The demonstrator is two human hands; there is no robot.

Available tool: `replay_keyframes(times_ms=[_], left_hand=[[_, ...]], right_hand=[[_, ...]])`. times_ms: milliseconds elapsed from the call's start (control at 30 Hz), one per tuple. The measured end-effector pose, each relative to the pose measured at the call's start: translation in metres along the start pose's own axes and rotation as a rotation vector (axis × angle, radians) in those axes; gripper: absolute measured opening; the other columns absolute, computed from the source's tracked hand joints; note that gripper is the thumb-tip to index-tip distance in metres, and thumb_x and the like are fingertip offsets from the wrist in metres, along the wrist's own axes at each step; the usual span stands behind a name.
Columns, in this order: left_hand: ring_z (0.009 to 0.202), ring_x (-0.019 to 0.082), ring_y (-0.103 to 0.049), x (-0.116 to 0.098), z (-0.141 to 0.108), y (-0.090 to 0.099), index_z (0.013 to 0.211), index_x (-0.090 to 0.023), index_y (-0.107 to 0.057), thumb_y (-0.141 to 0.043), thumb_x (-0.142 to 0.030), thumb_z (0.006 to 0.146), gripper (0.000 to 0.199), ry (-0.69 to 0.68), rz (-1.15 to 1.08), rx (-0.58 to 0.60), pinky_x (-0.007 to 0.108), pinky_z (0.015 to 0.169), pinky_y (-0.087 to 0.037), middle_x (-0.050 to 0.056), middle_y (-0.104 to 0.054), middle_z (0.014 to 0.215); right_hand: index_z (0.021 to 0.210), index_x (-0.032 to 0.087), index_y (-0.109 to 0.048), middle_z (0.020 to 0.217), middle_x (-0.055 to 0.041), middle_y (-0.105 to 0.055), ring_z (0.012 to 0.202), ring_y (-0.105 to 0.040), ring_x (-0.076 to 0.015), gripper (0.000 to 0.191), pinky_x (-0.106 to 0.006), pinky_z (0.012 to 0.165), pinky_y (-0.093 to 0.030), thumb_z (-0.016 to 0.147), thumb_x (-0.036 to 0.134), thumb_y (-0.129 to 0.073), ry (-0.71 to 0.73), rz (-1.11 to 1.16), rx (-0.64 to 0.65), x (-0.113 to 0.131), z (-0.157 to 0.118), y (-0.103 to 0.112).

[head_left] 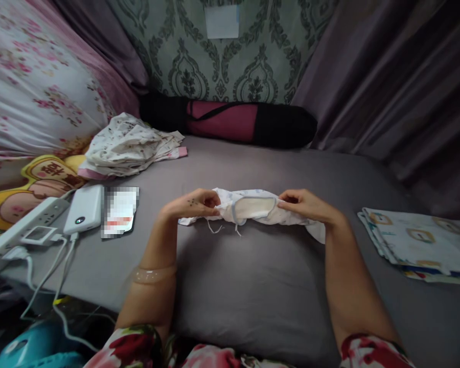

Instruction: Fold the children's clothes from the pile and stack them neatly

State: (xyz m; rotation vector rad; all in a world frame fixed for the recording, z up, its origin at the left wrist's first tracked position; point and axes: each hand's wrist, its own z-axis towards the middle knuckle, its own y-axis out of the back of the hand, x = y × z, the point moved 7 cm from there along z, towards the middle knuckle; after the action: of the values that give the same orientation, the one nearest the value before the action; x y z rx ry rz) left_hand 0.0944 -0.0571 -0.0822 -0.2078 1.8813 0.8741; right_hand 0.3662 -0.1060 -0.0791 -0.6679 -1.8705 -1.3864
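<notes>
A small white baby garment (255, 208) with pale blue trim and loose tie strings lies bunched across the grey sheet in front of me. My left hand (199, 202) pinches its left side near the trimmed neck opening. At the other end of that opening, my right hand (301, 204) grips the cloth between thumb and fingers. The opening is stretched between both hands and shows the cream inside. Part of the garment behind my right wrist is hidden.
A rolled black and maroon bag (222, 120) lies along the wall. Crumpled patterned clothes (128, 145), a white power bank (85, 207), a phone (119, 212) and a power strip (26, 232) with cables are at left. Folded printed cloths (421, 240) lie at right.
</notes>
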Motion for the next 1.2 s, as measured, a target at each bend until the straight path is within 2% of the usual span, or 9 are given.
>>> replay_keyframes(times_ms=[100, 300, 467, 567, 833, 1000, 1033, 1133, 1200], left_hand=[[0.06, 0.011, -0.046, -0.003, 0.001, 0.009, 0.083, -0.017, -0.062, -0.064, -0.043, 0.074, 0.027, -0.054, 0.029, -0.127, 0.021, 0.052, -0.035, -0.001, -0.055, 0.07], [0.075, 0.016, -0.055, -0.032, -0.005, 0.029, 0.081, -0.016, -0.071, -0.057, -0.03, 0.073, 0.021, -0.164, 0.294, -0.579, 0.025, 0.066, -0.044, 0.005, -0.064, 0.083], [0.061, 0.017, -0.059, -0.044, -0.005, 0.034, 0.093, -0.014, -0.075, -0.049, -0.024, 0.073, 0.034, -0.059, 0.192, -0.723, 0.026, 0.06, -0.046, 0.003, -0.067, 0.069], [0.065, 0.017, -0.061, -0.061, -0.007, 0.046, 0.097, -0.014, -0.074, -0.05, -0.024, 0.075, 0.034, -0.153, 0.23, -0.809, 0.026, 0.063, -0.047, 0.005, -0.07, 0.077], [0.073, 0.015, -0.059, -0.147, -0.054, 0.075, 0.09, -0.018, -0.074, -0.06, -0.036, 0.085, 0.024, -0.515, 0.54, -0.943, 0.027, 0.072, -0.047, 0.003, -0.068, 0.08], [0.103, 0.018, -0.058, -0.195, -0.113, 0.078, 0.105, -0.02, -0.069, -0.049, -0.036, 0.096, 0.027, -0.691, 0.625, -1.454, 0.033, 0.088, -0.045, 0.003, -0.068, 0.106], [0.104, 0.018, -0.058, -0.197, -0.108, 0.077, 0.103, -0.021, -0.069, -0.05, -0.035, 0.095, 0.025, -0.668, 0.678, -1.405, 0.034, 0.088, -0.044, 0.003, -0.068, 0.106], [0.08, 0.017, -0.061, -0.182, -0.06, 0.072, 0.08, -0.018, -0.071, -0.06, -0.031, 0.087, 0.018, -0.519, 0.785, -0.902, 0.031, 0.075, -0.044, 0.001, -0.069, 0.078], [0.076, 0.015, -0.059, -0.174, -0.058, 0.084, 0.084, -0.017, -0.071, -0.056, -0.03, 0.089, 0.021, -0.512, 0.669, -1.03, 0.029, 0.073, -0.044, 0.002, -0.068, 0.077]], right_hand=[[0.091, 0.017, -0.07, 0.082, -0.0046, -0.067, 0.072, -0.058, -0.0161, 0.048, -0.027, 0.062, -0.044, 0.076, 0.062, -0.065, 0.0, 0.047, -0.039, 0.003, -0.009, 0.012], [0.09, 0.018, -0.071, 0.086, -0.0044, -0.069, 0.077, -0.059, -0.0173, 0.043, -0.028, 0.067, -0.045, 0.079, 0.059, -0.062, 0.071, 0.025, -0.151, 0.01, -0.015, 0.023], [0.087, 0.017, -0.07, 0.082, -0.0046, -0.068, 0.074, -0.058, -0.0183, 0.044, -0.029, 0.065, -0.043, 0.082, 0.058, -0.055, 0.123, -0.072, -0.336, 0.021, -0.014, 0.033], [0.087, 0.019, -0.07, 0.082, -0.0055, -0.068, 0.076, -0.059, -0.02, 0.045, -0.03, 0.066, -0.044, 0.085, 0.059, -0.051, 0.178, -0.171, -0.463, 0.036, -0.018, 0.046], [0.095, 0.021, -0.069, 0.09, -0.0062, -0.069, 0.086, -0.063, -0.0221, 0.037, -0.035, 0.081, -0.046, 0.095, 0.049, -0.046, 0.414, -0.465, -0.663, 0.118, -0.058, 0.085], [0.109, 0.017, -0.063, 0.105, -0.01, -0.065, 0.102, -0.058, -0.0216, 0.031, -0.036, 0.093, -0.043, 0.101, 0.035, -0.038, 0.679, -0.574, -1.14, 0.179, -0.11, 0.096], [0.107, 0.016, -0.063, 0.102, -0.0099, -0.065, 0.101, -0.058, -0.0217, 0.03, -0.036, 0.092, -0.044, 0.101, 0.032, -0.038, 0.695, -0.615, -1.094, 0.183, -0.107, 0.091], [0.101, 0.017, -0.066, 0.094, -0.0068, -0.067, 0.093, -0.062, -0.0208, 0.028, -0.034, 0.085, -0.047, 0.099, 0.025, -0.039, 0.628, -0.732, -0.705, 0.175, -0.078, 0.072], [0.107, 0.016, -0.066, 0.099, -0.0078, -0.067, 0.097, -0.061, -0.0213, 0.031, -0.034, 0.087, -0.046, 0.1, 0.025, -0.037, 0.574, -0.724, -0.797, 0.167, -0.076, 0.079]])
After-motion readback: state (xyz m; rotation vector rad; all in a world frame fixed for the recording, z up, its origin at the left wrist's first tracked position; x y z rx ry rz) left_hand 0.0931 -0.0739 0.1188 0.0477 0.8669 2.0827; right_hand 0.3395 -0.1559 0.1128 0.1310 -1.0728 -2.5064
